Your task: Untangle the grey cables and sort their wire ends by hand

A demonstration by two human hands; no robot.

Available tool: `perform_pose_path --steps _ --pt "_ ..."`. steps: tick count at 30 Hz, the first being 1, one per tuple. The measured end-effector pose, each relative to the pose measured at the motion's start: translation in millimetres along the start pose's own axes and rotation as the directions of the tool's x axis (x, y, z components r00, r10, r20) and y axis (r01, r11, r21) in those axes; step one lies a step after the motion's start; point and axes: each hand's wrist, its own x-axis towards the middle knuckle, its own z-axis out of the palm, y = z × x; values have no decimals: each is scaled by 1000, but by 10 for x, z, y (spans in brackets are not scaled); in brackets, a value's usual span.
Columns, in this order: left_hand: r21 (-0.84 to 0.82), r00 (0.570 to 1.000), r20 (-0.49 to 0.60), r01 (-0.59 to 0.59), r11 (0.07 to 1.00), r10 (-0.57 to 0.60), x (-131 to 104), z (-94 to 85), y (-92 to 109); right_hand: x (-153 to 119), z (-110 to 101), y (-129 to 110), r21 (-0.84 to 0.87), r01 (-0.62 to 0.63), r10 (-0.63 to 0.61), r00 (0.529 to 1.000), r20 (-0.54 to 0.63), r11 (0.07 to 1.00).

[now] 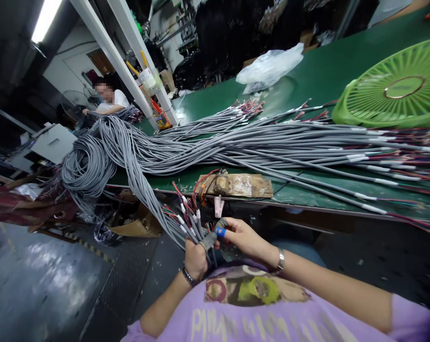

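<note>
My left hand (pixel 196 259) is closed round a bundle of grey cables (pixel 172 230), its thumb wrapped in grey tape. White sleeves and thin coloured wires (pixel 186 202) stick up at the ends of this bundle. Close beside it, my right hand (pixel 241 237) has its thumb and forefinger pinched together, with blue tape on one finger. Short bared wire ends (pixel 209 227) show just left of those fingertips. What exactly the right fingers pinch is hidden. Both hands are in front of the bench edge, near my lap.
More grey cables (pixel 200 147) lie along the green bench (pixel 307 190), coiled at left. A wooden block (pixel 243 185) with a pink clip (pixel 219 207) sits at the edge. Beyond are a green fan (pixel 396 85), a plastic bag (pixel 270 69), a post (pixel 136 52) and another person (pixel 111 99).
</note>
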Motion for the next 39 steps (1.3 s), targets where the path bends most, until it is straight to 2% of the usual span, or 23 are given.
perform_pose_path --steps 5,9,13,16,20,22,29,39 --pt "37 998 58 28 999 -31 -16 -33 30 18 -26 81 -7 40 -40 998 50 999" --pt "-6 1000 -4 -1 1000 1 -8 -4 39 25 -5 92 -14 25 -26 1000 -17 1000" --pt "-63 999 -34 -38 997 36 19 24 57 1 -7 83 34 63 -62 998 -11 997" --pt "-82 999 -32 -39 996 36 36 32 93 8 -93 131 145 43 -37 998 -43 988" --pt "-104 1000 -22 -22 994 20 52 69 135 138 -241 181 393 -24 86 986 -141 919" --pt "-108 999 -24 -24 994 21 64 109 146 237 -268 153 449 -50 127 981 -143 892" --pt "-131 997 -63 -56 990 48 127 244 132 405 -187 -9 507 -30 112 985 -132 862" --pt "-84 996 -93 -25 996 17 156 249 9 422 -131 1 552 39 93 973 -209 833"
